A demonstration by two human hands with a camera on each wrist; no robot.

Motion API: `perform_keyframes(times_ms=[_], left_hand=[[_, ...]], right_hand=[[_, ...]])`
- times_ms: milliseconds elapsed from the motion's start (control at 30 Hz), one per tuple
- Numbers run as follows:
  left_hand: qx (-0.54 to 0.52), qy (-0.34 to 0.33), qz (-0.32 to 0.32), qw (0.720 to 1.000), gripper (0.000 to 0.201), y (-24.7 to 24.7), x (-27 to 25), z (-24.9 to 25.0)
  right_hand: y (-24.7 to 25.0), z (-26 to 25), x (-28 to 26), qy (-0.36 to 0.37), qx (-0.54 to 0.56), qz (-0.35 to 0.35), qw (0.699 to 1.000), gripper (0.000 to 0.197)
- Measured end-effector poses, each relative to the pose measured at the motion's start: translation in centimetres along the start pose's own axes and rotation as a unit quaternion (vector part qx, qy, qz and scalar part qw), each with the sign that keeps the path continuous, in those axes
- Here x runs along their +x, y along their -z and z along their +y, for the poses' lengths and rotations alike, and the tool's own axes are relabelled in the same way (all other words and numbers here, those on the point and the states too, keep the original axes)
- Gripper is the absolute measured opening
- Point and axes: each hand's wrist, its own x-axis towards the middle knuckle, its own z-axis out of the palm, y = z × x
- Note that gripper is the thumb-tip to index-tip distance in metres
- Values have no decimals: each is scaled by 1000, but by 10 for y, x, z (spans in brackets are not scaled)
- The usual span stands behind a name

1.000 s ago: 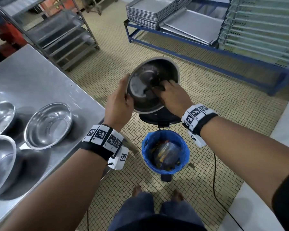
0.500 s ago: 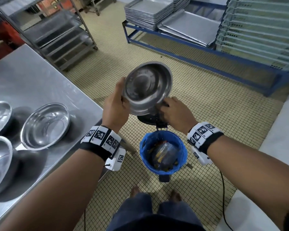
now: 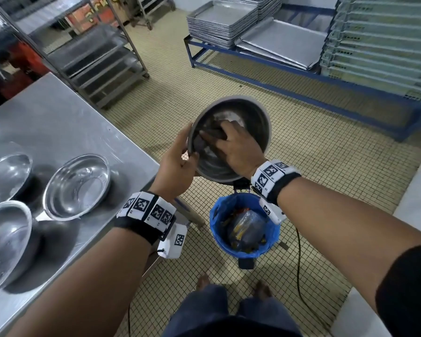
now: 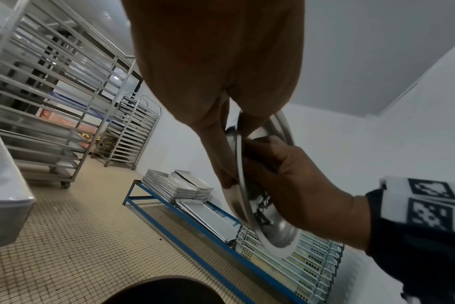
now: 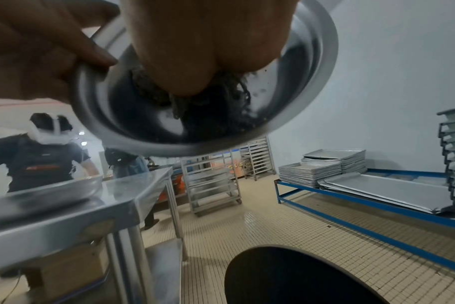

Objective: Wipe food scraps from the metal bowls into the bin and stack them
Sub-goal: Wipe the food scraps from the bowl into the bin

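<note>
Wiping one round metal bowl [image 3: 231,132] over the blue-lined bin [image 3: 244,224].

Head view: left hand [image 3: 178,166] grips the tilted bowl's rim, thumb inside; right hand [image 3: 236,147] presses a dark scrubbing pad [image 3: 210,136] against the inner wall. Bin, directly below, holds orange-yellow scraps and a clear plastic bag. Three more shallow steel bowls [image 3: 77,186] sit apart on the steel table [image 3: 58,122], unstacked; contents unclear.
Left wrist view: bowl [image 4: 281,232] seen edge-on, pinched at the rim by left fingers [image 4: 216,148]; right hand [image 4: 299,189] inside it.
Right wrist view: dark pad [image 5: 210,107] bunched under the curled fingers; loose crumbs cling near the rim [image 5: 260,90]. Advised: sweep downward toward the low edge, keeping it above the bin.
</note>
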Motion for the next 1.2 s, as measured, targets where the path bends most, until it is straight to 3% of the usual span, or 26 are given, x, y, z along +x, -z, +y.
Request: perform_keyframes(times_ms=[267, 367, 567, 800, 867, 1033, 1200], left_hand=[[7, -4, 15, 1000, 68, 10, 3, -3], [39, -21, 20, 999, 70, 10, 2, -6], [102, -75, 52, 991, 66, 2, 2, -4], [121, -58, 94, 987, 63, -7, 0, 0], [129, -67, 95, 985, 62, -8, 0, 2], [127, -64, 71, 987, 67, -12, 0, 12], [103, -48, 51, 992, 71, -9, -2, 22]], right_hand=[[-13, 0, -24, 5, -28, -116, 993, 62], [-8, 3, -28, -1, -48, -167, 985, 52], [4, 8, -45, 11, -86, -188, 978, 37], [9, 12, -81, 1, -73, -218, 973, 28], [15, 14, -73, -21, -82, -196, 977, 26], [32, 28, -17, -102, -79, -16, 992, 36], [33, 35, 4, -89, -124, -1, 988, 34]])
